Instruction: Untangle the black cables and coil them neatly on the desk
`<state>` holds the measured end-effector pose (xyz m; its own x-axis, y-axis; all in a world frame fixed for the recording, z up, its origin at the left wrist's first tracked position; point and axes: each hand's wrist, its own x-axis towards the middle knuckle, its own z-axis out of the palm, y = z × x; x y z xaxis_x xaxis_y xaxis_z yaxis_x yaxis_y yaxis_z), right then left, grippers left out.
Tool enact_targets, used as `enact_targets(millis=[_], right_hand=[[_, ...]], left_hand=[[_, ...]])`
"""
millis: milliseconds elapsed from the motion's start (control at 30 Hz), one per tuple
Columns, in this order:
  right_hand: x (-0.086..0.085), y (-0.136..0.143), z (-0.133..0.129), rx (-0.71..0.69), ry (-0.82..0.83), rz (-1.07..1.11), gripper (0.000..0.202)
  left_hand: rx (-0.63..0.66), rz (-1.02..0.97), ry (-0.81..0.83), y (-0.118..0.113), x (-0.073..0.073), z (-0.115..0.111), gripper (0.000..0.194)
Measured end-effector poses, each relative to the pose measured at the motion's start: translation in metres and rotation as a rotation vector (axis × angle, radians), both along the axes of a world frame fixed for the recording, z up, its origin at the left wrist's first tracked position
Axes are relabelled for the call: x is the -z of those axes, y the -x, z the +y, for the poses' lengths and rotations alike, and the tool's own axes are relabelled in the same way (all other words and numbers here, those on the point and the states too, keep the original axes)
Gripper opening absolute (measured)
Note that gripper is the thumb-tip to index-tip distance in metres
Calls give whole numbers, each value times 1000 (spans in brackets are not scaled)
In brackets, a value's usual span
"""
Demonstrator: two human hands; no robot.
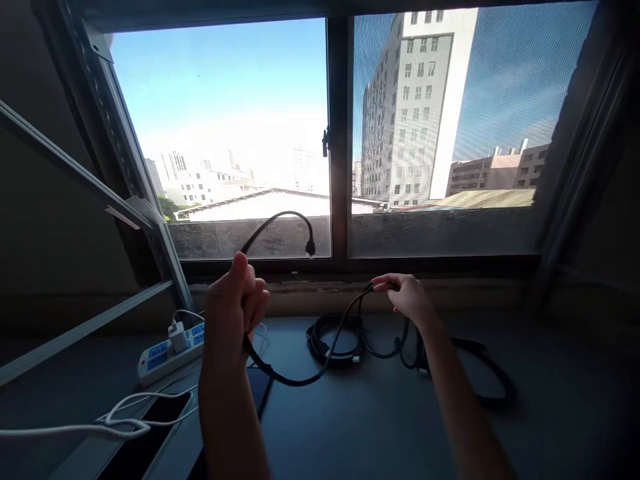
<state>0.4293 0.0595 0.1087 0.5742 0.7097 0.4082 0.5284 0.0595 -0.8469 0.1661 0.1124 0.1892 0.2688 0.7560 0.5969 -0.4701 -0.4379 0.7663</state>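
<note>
A black cable (300, 383) runs between my two hands and sags in a curve above the table. My left hand (241, 297) is closed around it, and its plug end (311, 248) arches up and over to the right of that fist. On the right, my right hand (400, 291) pinches the cable between thumb and fingers, with more of it hanging below. Under the cable, a coiled black cable (316, 350) with connectors lies on the table. Another black cable loop (505, 387) lies to the right of my right forearm, which hides part of it.
A white power strip (150, 367) with a plugged-in charger (177, 337) sits at the left. White cables (120, 433) cross a dark flat object (145, 433) at the lower left. Behind the grey table (350, 433) stands a window (340, 167), with a metal frame (75, 167) at its left.
</note>
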Motion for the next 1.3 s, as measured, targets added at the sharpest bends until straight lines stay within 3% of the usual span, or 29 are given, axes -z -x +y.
enact_targets(millis=[100, 233, 433, 700, 767, 867, 967, 1033, 1133, 1200, 1300], right_hand=[[-9, 11, -2, -39, -23, -19, 33], [-25, 28, -9, -104, -238, 11, 31], [-41, 48, -23, -193, -427, 48, 45], [-44, 48, -34, -6, -539, -68, 51], [-44, 46, -39, 58, -540, -105, 43], [-47, 51, -47, 191, -511, -171, 28], [-52, 67, -54, 299, -556, -221, 24], [-55, 78, -58, 269, -517, -253, 24], [-55, 85, -58, 244, -387, -266, 28], [-51, 78, -53, 314, -362, -232, 32], [-40, 47, -46, 390, -404, -138, 35]], left_hand=[[30, 189, 23, -11, 3, 8, 56], [23, 293, 149, -41, 12, 18, 40], [174, 609, 203, -60, 20, 11, 34], [427, 356, 319, -49, 12, 6, 38], [474, 403, 280, -45, 10, 3, 36], [433, 539, 198, -45, 10, -7, 34], [431, 478, 227, -58, 14, -19, 25], [457, 339, 302, -72, 18, -24, 19], [382, 112, 404, -91, 25, -27, 18], [374, 66, 448, -98, 29, -26, 18], [470, 75, 527, -98, 30, -19, 18]])
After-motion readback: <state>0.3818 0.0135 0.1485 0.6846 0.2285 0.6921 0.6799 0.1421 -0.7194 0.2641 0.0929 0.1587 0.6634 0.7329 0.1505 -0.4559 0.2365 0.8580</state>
